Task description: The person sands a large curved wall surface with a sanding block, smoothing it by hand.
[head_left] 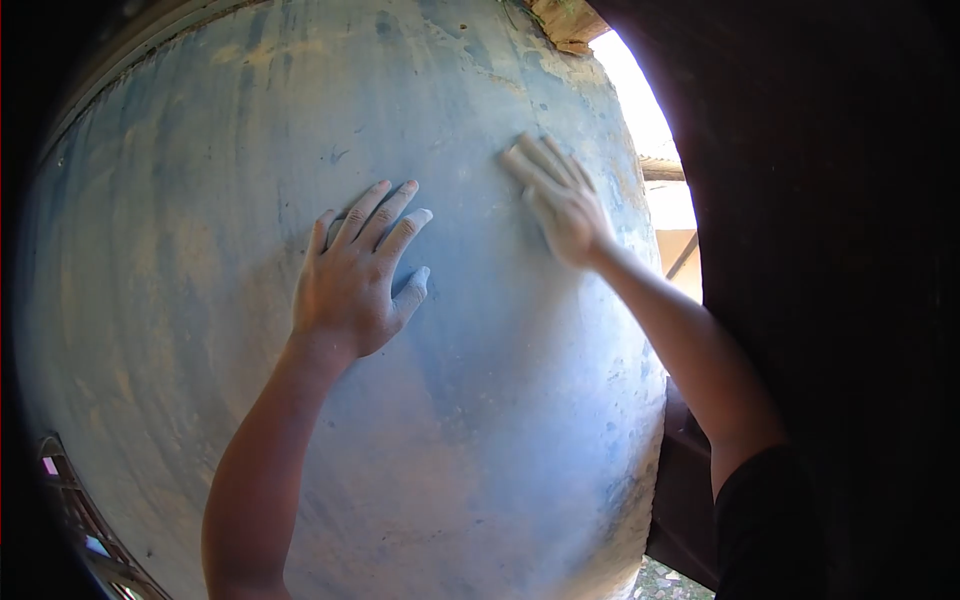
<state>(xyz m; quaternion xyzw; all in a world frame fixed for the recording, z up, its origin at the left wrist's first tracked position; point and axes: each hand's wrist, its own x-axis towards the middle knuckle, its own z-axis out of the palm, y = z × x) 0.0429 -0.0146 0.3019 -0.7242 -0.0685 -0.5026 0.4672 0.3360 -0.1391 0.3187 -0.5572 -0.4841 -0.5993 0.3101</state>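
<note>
We count one wall (450, 430), filling most of the view in front of the person, from the left edge across to the bright gap on the right. Its surface is blue-grey, streaked with tan patches; we see one small dark mark just above the left hand (362, 268) and pitting toward the right edge, too many pits to count.

Two hands, both the person's own, both at the wall, backs toward us. Left hand: near the middle, five digits visible, fingers spread and slightly bent, released, laid against the wall. Pale dusty coating on its digits, thickest on thumb and index finger. Right hand (562, 205): higher and further right, well apart from the left one, motion-blurred. Its fingers are stretched out flat toward the wall, unclenched; we can't get a clean digit count, and can't tell how firmly it touches.

Two bare forearms, both coming up from below. One dark sleeve (770, 520), on the right arm, lower right.

Further out: one broken ledge (568, 25) at the wall's top right corner. One bright gap (635, 100) beside the wall's right edge, with one corrugated roof edge (660, 170) in it. One big dark panel (840, 200) fills the right side, too dark for detail. One barred frame (90, 515) at lower left, bar count unclear. One patch of ground (672, 580) at the bottom right, mottled.
</note>
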